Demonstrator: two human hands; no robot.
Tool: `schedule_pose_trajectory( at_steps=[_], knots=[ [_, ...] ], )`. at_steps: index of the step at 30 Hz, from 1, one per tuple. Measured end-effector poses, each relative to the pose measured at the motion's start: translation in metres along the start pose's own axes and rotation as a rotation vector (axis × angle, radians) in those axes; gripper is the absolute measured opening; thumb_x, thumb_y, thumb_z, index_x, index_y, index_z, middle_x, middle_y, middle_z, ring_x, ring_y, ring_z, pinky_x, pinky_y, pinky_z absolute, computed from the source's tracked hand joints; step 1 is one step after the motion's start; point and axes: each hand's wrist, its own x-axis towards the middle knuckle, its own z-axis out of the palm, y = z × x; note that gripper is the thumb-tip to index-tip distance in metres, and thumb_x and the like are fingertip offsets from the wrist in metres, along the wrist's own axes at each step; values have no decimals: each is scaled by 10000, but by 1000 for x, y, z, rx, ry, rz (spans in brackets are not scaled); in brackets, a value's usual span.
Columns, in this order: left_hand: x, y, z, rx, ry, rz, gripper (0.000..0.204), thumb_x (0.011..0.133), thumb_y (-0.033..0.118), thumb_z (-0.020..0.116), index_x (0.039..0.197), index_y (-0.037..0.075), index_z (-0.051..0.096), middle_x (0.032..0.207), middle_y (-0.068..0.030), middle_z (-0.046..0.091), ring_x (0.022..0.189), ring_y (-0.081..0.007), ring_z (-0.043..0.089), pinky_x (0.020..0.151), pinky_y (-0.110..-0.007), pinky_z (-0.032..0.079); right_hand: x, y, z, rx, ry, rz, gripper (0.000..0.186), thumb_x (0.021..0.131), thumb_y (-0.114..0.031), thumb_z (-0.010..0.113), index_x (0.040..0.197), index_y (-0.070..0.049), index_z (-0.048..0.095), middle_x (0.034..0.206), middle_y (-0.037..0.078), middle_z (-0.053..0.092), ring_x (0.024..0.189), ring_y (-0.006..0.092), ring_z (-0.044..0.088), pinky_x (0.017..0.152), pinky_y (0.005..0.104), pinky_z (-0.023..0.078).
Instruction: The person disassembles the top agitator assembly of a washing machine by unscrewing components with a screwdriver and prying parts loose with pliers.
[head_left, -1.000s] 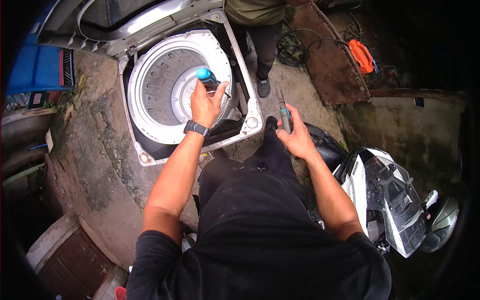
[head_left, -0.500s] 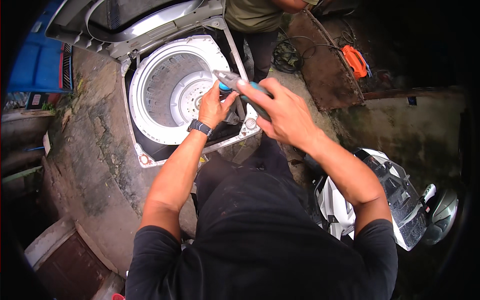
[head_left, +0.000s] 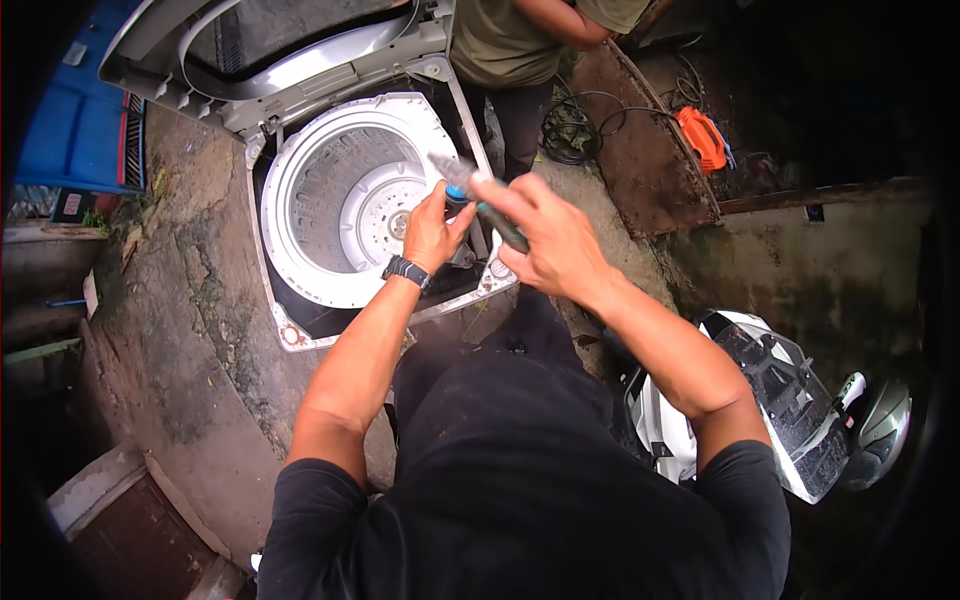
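Note:
Above the near right part of an opened top-loading washing machine (head_left: 282, 332), my left hand (head_left: 430, 238) is closed around a small dark part with a blue top (head_left: 456, 192). Its kind is hard to make out. My right hand (head_left: 558, 242) grips a pair of pliers (head_left: 508, 228) with dark green handles. The grey jaws of the pliers are smeared by motion, just over the blue top; I cannot tell whether they touch it. Below and left of my hands lies the white-rimmed tub (head_left: 300, 278) with its perforated drum, partly covered by my left hand.
The machine's raised lid frame (head_left: 300, 75) tilts back at the far side. A person in an olive shirt (head_left: 505, 45) stands just behind it. Black cable (head_left: 572, 130) and an orange tool case (head_left: 702, 140) lie far right. A white motorbike (head_left: 770, 400) stands at my right.
The whole scene sits slightly lower in the picture, as my head has shifted. The pliers have blurred with movement near the blue top. Both hands keep their holds.

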Motion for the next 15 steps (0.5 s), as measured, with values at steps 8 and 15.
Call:
schedule_pose_trajectory(
  at_steps=[8, 15],
  knots=[
    [2, 3, -3, -27, 68, 5, 368, 929, 268, 794, 1114, 23, 591, 905, -177, 737, 805, -350, 743, 707, -432, 583, 12, 3, -3, 54, 14, 9, 780, 775, -101, 767, 1502, -242, 525, 1104, 138, 605, 937, 387, 675, 793, 481, 567],
    [5, -2, -10, 25, 56, 14, 391, 898, 257, 826, 1111, 33, 587, 880, -186, 720, 779, -367, 733, 690, -442, 570, 16, -8, -1, 47, 42, -23, 809, 763, -137, 801, 1508, -256, 509, 1091, 123, 613, 938, 386, 680, 821, 481, 557]
  ],
)
